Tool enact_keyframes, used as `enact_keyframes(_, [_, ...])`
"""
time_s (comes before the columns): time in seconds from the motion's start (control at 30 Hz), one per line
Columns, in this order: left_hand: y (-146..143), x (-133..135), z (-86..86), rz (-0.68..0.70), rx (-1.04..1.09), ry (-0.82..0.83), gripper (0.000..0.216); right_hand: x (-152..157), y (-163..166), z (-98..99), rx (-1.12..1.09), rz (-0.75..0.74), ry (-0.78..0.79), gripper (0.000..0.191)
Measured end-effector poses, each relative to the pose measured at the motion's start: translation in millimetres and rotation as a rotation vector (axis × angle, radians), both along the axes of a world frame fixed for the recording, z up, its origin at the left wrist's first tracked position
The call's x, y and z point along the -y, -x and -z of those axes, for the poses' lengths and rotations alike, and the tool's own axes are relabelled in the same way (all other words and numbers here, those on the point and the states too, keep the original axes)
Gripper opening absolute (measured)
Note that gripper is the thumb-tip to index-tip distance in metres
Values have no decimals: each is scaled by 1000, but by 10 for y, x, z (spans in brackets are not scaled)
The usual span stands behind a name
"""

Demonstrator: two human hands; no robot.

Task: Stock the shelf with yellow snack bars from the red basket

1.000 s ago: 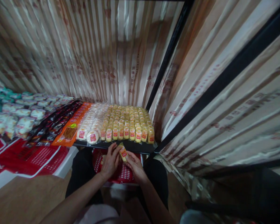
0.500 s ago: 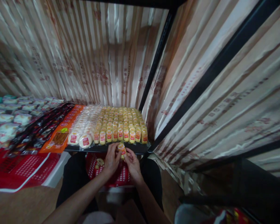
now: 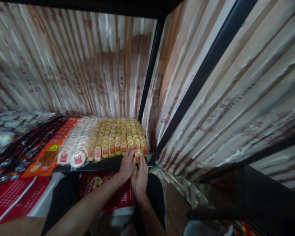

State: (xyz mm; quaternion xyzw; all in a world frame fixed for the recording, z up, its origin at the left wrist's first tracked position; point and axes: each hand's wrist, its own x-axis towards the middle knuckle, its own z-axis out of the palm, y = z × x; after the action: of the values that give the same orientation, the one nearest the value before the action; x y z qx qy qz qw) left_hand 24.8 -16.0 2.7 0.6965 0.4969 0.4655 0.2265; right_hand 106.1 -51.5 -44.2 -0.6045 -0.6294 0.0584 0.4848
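Observation:
Between my two hands is a small yellow wrapped cake (image 3: 138,154) with a red and white label, at the front right of the shelf. My left hand (image 3: 127,165) has its fingers closed against the cake's left side. From below and the right, my right hand (image 3: 140,175) presses its fingertips to it. Rows of like yellow wrapped cakes (image 3: 111,149) stand upright just behind and to the left. Further left lie round white wrapped cakes (image 3: 78,159) with red labels.
Below the black shelf edge (image 3: 105,165), a red basket (image 3: 125,198) sits between my knees with some wrapped pieces in it. Orange snack packets (image 3: 48,157), dark packets and white wrapped packs fill the shelf's left. A black post (image 3: 149,72) and pleated sheeting stand behind.
Both hands have moved right and forward with the wrapped cake, from over the basket to the front row on the shelf. The view has shifted right.

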Motion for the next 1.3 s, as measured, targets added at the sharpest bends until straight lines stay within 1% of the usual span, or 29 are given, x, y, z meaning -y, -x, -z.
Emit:
enact_keyframes(0.1, [-32, -58, -13, 20, -68, 9, 26, -55, -16, 100, -24, -10, -3, 51])
enact_keyframes(0.23, [-48, -112, 7, 23, -102, 9, 27, -99, -31, 205, -27, -29, 8, 51])
enact_keyframes(0.47, [-71, -185, 52, 41, -135, -6, 35, -141, 3, 271, -21, -8, 28, 55])
enact_keyframes(0.6, [-48, -150, 64, 8, -183, 9, 36, -157, 15, 288, -2, 12, 29, 56])
enact_keyframes(0.73, [-9, -43, 137, -40, -239, 19, 34, -152, 9, 335, 53, 2, 6, 52])
enact_keyframes(0.8, [11, 3, 188, -21, -234, 36, 35, -155, 8, 371, 78, -11, -29, 51])
enact_keyframes(0.87, [27, 23, 224, 41, -222, 55, 38, -165, 5, 399, 96, -15, -51, 50])
enact_keyframes(1.0, [36, 0, 234, 124, -207, 95, 41, -183, -24, 395, 137, -41, -37, 50])
enact_keyframes(1.13, [24, -19, 245, 123, -202, 128, 38, -184, -76, 371, 175, -92, 2, 48])
enact_keyframes(1.3, [20, -4, 314, 117, -167, 93, 43, -188, -124, 388, 173, -94, -7, 48])
